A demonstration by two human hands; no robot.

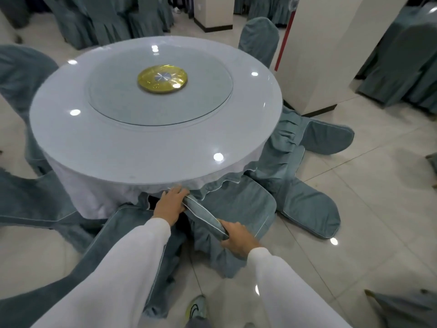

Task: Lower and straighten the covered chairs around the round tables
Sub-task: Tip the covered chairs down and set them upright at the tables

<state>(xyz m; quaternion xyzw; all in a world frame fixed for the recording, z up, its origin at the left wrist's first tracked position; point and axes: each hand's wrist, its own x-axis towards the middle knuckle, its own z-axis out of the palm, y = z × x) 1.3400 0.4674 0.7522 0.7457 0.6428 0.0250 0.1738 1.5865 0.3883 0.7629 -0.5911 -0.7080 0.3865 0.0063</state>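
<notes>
Your left hand (170,204) and right hand (236,240) both grasp the piped edge of one covered chair (238,204), fingers curled round the folded teal fabric. That chair lies tipped at the 6 o'clock edge of the round tabletop (118,147). More tipped chairs (314,207) fan out on the floor at 4 o'clock. One upright chair (259,39) stands at 1 o'clock.
</notes>
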